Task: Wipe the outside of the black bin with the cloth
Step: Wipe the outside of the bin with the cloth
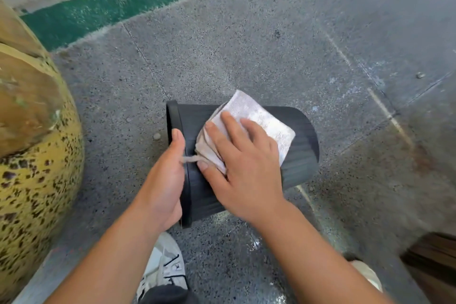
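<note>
The black bin (pixel 299 155) is held sideways above the speckled floor, its rim to the left and its base to the right. My left hand (pixel 164 180) grips the rim, thumb lying along the outer edge and fingers hidden inside. A folded whitish cloth (pixel 259 116) lies on the bin's upper side. My right hand (pixel 243 163) presses flat on the cloth with straight, spread fingers, the thumb at the cloth's near corner. A loose thread of the cloth trails toward my left hand.
A large yellow, dark-spotted rounded object (pixel 37 155) stands at the left. A green strip (pixel 123 5) runs along the floor at the back. My white shoes (pixel 164 269) show below the bin. Something brown and wooden (pixel 434 264) sits at the lower right.
</note>
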